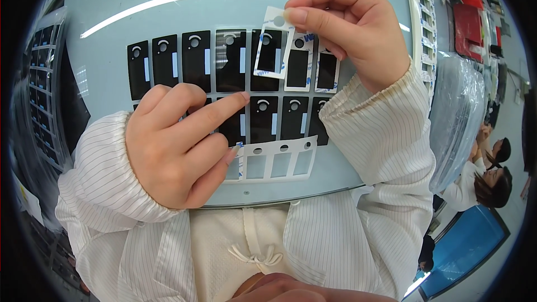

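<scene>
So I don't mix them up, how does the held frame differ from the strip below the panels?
The frame is in the right hand; the strip lies on the table. The frame has one window; the strip shows several side by side. Both are white, with holes above the windows.

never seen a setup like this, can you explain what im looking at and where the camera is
There is no machine here, just a person using two bare hands. The single picture comes from a wide fisheye camera worn on the head, looking down, which is why straight edges bend.

On the pale tabletop lie black panels in two rows. The two at the upper row's right end have white frames on them. Nearer the body is a white sheet with cut-outs.

The right hand pinches a loose white frame above another panel. The left hand is over the lower row, one finger stretched out; whether it grips anything is hard to tell.
</scene>
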Motion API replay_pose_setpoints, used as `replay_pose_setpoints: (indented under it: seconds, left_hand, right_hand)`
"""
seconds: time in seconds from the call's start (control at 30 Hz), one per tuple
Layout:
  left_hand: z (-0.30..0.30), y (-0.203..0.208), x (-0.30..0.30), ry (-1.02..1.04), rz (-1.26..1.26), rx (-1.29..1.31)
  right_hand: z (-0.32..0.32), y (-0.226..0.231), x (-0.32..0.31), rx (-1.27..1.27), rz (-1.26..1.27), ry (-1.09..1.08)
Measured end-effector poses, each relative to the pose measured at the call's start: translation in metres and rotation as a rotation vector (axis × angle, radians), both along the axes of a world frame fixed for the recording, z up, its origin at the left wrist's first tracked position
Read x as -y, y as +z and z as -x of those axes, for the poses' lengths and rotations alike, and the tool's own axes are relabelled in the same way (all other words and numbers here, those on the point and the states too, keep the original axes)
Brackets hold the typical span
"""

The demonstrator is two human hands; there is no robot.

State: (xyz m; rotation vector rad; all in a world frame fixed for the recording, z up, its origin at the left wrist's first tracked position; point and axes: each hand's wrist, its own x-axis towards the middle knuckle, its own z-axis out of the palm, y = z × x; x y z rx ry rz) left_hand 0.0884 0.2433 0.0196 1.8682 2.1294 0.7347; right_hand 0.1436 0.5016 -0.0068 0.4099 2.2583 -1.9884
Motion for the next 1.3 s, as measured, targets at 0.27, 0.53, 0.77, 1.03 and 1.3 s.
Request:
replay_pose_setpoints:
  seconds: [0.27,0.53,0.77,1.03,1.3]
  left_hand:
    - [0.000,-0.001,0.002,0.011,0.001,0.010]
    - [0.001,-0.004,0.004,0.004,0.030,0.015]
    - [0.002,-0.005,0.005,0.007,0.026,0.032]
    - [0.002,-0.005,0.005,-0.005,0.016,0.021]
    - [0.002,-0.005,0.004,-0.001,0.011,0.024]
  right_hand:
    - [0.002,-0.001,0.004,-0.018,0.001,0.097]
    - [0.000,0.003,0.009,0.025,-0.076,0.129]
    - [0.000,0.006,0.012,0.035,-0.110,0.111]
    - [0.000,0.004,0.015,-0.009,-0.121,0.076]
    - [0.000,0.003,0.013,-0.010,-0.109,0.076]
